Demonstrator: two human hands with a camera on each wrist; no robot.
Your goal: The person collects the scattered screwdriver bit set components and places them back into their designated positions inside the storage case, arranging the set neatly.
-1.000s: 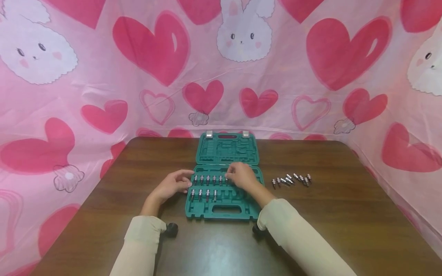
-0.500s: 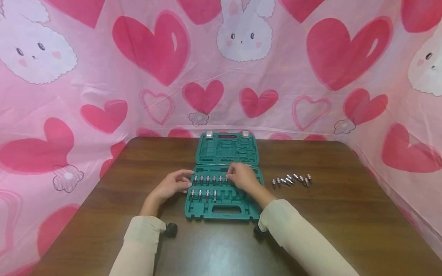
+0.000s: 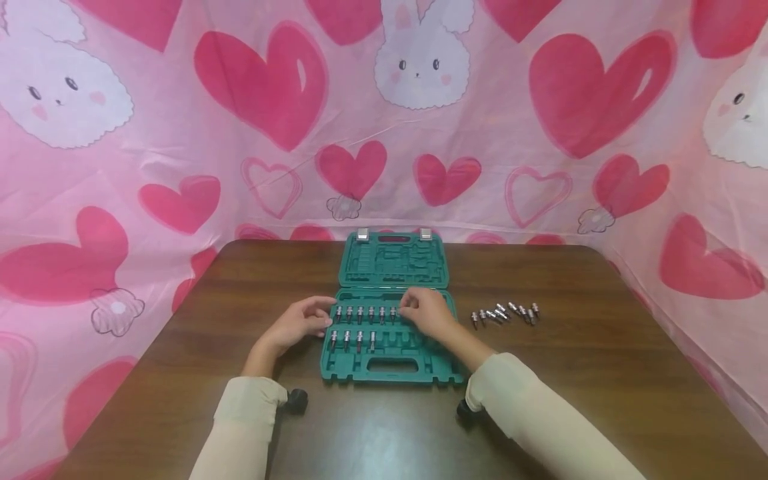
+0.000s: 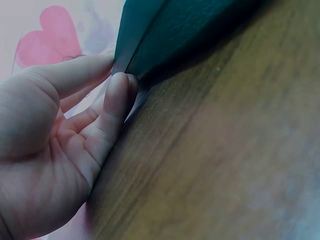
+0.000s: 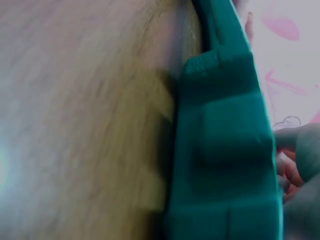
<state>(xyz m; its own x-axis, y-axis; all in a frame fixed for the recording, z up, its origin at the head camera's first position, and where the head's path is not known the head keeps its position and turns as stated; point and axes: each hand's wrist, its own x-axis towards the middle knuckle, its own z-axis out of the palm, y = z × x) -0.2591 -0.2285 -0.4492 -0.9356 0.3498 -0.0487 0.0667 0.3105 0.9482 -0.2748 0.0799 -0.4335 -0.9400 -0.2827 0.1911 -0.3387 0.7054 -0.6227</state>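
Observation:
A green plastic case lies unfolded on the table, its moulded lid at the back. Chrome socket bits stand side by side in its upper row. The lower row has several more bits on the left and bare slots on the right. My left hand rests at the case's left edge, its fingertips touching the side wall in the left wrist view. My right hand is over the right part of the upper row, fingers bent, fingertips just right of the last bit; nothing shows between them.
Several loose socket bits lie on the brown wooden table right of the case. A pink cloth with hearts and rabbits hangs behind and along both sides. Black wrist devices sit under both sleeves.
My right hand has come off the last bit in the upper row and shifted slightly right, its forearm swinging outward. That bit now shows in its slot. My left hand stays in place.

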